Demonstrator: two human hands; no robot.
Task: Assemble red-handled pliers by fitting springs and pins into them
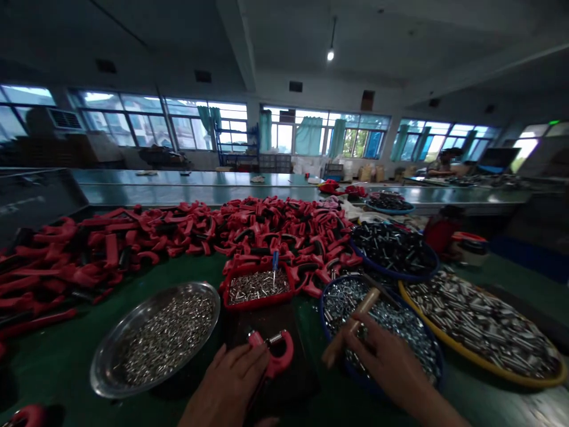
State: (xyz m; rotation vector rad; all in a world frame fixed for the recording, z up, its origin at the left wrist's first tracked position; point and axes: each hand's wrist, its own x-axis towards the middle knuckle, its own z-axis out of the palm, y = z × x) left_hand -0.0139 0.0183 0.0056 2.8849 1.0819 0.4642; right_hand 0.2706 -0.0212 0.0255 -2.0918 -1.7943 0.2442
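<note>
My left hand (233, 379) is closed over the body of a red pipe cutter (281, 359), its fingers lying across the handle side. The cutter's C-shaped end points right and shows a threaded metal part. It lies on a dark block (302, 379). My right hand (384, 356) grips the wooden handle of a hammer (367, 302), over a blue basin (326, 323) of small shiny metal parts. The hammer's dark head is at the far end. Whether those fingers also hold a small part, I cannot tell.
A steel bowl (100, 373) of small metal pins stands left. Ahead, a red tray (258, 305) holds pins and a blue-handled screwdriver (275, 261). Red tool bodies (267, 225) pile behind. A yellow-rimmed basin (489, 367) and dark-parts basin (395, 276) stand right. A person (444, 163) sits far off.
</note>
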